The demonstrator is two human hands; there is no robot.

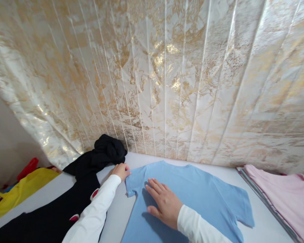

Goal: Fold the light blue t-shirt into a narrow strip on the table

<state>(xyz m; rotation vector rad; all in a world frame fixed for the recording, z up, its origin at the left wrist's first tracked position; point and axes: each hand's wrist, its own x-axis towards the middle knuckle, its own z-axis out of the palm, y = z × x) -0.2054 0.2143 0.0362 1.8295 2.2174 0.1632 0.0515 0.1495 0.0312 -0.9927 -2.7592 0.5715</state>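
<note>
A light blue T-shirt (192,192) lies spread out on the white surface, its neckline toward the wall and its lower part cut off by the frame. My left hand (121,171) is at the end of its left sleeve, with thumb and fingers pinched on the sleeve edge. Over the chest, my right hand (164,203) is open, palm down and fingers stretched out, casting a shadow on the cloth. Whether its palm presses on the fabric I cannot tell.
Black clothing (58,209) with red-and-white patches lies left, under my left forearm, with a bunched black part (108,150) behind. A yellow garment (25,189) and a red item (27,168) are farther left. Folded pink clothing (281,192) lies right. A gold-patterned sheet (164,84) hangs behind.
</note>
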